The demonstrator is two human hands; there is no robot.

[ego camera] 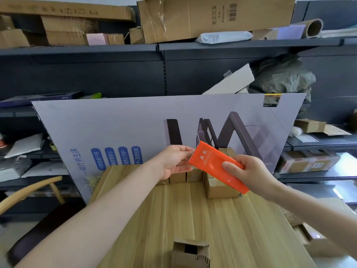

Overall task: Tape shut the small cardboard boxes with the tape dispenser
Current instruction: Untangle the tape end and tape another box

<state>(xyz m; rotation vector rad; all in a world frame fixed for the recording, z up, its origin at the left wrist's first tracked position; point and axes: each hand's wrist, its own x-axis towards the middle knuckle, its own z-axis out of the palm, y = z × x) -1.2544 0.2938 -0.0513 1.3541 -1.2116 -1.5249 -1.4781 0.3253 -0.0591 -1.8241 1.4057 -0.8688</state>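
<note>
My right hand (249, 172) grips the orange tape dispenser (210, 163) by its lower end and holds it tilted above the far edge of the wooden table (173, 219). My left hand (176, 160) touches the dispenser's toothed top end, fingers pinching there; whether tape is between them I cannot tell. Several small cardboard boxes (220, 187) stand in a row at the table's far edge, partly hidden behind both hands. One small box (190, 255) with its flaps open sits at the near edge.
A large lilac printed board (135, 128) leans upright behind the table. Dark shelves (116, 53) loaded with cardboard cartons and bags fill the background. A wooden chair back (29, 192) is at the left. More cartons lie on the floor at the lower right.
</note>
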